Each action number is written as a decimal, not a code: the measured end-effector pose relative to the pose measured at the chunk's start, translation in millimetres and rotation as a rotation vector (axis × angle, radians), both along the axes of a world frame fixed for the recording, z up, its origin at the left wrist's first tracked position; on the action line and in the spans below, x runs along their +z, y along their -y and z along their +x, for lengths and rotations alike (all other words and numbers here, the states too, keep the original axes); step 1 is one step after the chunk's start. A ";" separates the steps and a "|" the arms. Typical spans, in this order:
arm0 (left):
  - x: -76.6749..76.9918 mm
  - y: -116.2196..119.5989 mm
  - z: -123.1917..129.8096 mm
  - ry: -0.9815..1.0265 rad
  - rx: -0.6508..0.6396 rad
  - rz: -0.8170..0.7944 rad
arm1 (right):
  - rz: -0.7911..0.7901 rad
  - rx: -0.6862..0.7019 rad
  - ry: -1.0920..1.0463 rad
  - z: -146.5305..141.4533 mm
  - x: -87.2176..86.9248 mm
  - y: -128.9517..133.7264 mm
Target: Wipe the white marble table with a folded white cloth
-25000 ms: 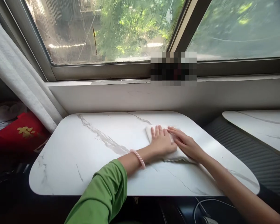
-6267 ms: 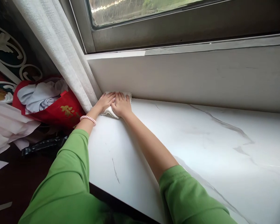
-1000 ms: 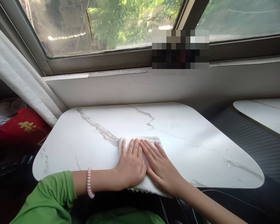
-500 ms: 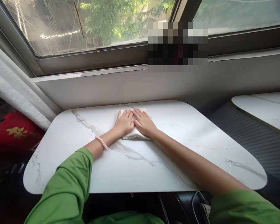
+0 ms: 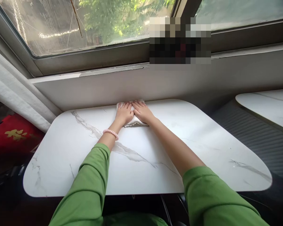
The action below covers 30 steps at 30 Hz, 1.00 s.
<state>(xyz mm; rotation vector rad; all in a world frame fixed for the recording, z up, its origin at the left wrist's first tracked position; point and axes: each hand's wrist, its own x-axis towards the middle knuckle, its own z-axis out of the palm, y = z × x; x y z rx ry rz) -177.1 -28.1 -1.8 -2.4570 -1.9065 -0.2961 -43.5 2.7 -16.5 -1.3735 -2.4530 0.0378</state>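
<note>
A folded white cloth [image 5: 136, 121] lies at the far edge of the white marble-patterned table [image 5: 68, 141], close to the wall. Flat on its left part rests my left hand [image 5: 124, 113], fingers stretched out toward the window. My right hand [image 5: 142, 111] presses on the cloth's right part, also with straight fingers. The two hands touch or nearly touch at the thumbs. A pink beaded bracelet [image 5: 110, 134] circles my left wrist.
Beyond the table stand a wall [image 5: 103, 88] and a window frame [image 5: 89, 59]. A white curtain [image 5: 14, 84] hangs at the left, above a red item with gold marking [image 5: 16, 135]. Another marble-patterned table [image 5: 269, 103] is at the right, beside a ribbed grey surface [image 5: 254, 135].
Both hands and the cloth have moved forward, away from me, to the table's far edge. My forearms reach further over the table.
</note>
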 end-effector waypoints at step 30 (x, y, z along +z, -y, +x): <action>13.7 209.4 93.8 -0.144 -0.356 0.093 | 0.168 0.131 0.120 125.1 -2.7 226.4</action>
